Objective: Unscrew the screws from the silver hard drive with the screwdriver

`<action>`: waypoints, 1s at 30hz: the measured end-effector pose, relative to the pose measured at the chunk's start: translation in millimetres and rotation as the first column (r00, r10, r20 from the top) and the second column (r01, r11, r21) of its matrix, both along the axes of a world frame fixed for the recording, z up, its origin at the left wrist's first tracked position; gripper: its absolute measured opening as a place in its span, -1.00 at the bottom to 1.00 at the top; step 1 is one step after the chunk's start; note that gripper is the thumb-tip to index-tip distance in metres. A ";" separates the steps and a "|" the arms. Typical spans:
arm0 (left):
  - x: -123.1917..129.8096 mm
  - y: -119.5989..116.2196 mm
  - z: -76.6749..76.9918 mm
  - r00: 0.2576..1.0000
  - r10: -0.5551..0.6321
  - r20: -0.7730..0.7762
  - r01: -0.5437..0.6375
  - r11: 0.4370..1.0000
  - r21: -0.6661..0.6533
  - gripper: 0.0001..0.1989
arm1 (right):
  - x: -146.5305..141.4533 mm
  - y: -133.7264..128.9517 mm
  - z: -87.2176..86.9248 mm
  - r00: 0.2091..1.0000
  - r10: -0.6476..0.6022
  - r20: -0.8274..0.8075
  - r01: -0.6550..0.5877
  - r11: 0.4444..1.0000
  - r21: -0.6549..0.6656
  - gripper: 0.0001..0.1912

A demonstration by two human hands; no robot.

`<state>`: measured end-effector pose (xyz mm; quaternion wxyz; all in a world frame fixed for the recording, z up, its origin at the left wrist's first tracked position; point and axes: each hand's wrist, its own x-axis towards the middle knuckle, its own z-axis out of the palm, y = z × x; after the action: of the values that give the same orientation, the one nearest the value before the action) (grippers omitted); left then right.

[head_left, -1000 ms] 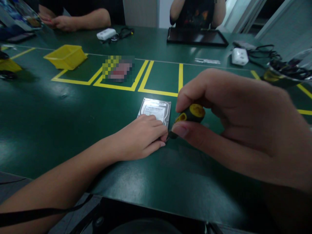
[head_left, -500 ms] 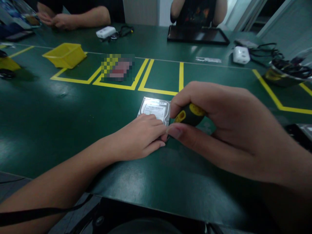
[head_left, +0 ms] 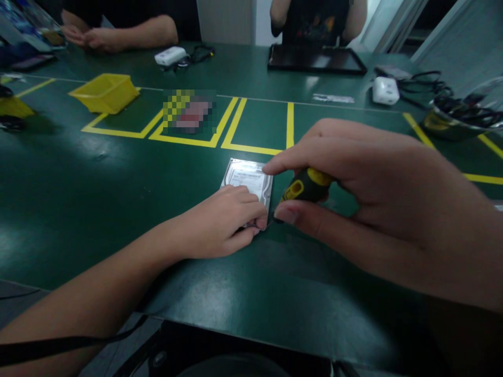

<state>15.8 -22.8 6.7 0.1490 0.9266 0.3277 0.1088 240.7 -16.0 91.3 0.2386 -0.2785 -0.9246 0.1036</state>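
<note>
A silver hard drive (head_left: 251, 178) with a white label lies flat on the green table. My left hand (head_left: 231, 220) rests over its near part, fingers curled at the near right corner, holding it down. My right hand (head_left: 353, 193) grips a screwdriver (head_left: 308, 186) by its black and yellow handle, thumb beneath and index finger stretched out over the drive's far right side. The handle tilts down toward the drive's near right corner. The shaft is barely visible there, and I cannot tell whether the tip sits in a screw.
A yellow bin (head_left: 106, 97) stands at the far left beside a blurred-out patch. Yellow tape (head_left: 188, 140) marks boxes on the table. A black tray (head_left: 316, 60), white adapters and a bowl of cables (head_left: 456, 118) lie farther back. Two people sit across the table.
My right index finger has straightened away from the handle and now reaches over the drive. The left-hand fingers have shifted slightly at the drive's corner. The view has moved a little.
</note>
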 end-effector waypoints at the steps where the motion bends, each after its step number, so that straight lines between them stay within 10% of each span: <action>1: -0.3 0.2 -0.2 1.000 0.005 0.002 -0.005 1.000 -0.007 -0.88 | -0.5 -0.5 0.1 1.000 0.005 -0.011 -0.005 1.000 0.003 -0.80; 30: -5.6 -0.3 -7.7 1.000 -0.018 0.020 0.017 0.998 0.053 -0.86 | 0.2 -4.5 5.5 0.998 -0.031 -0.058 0.035 0.998 0.061 -0.88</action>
<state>10.2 -23.2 -1.0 0.1286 0.9319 0.3149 0.1256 240.9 -20.5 96.8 0.2752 -0.2831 -0.9153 0.0791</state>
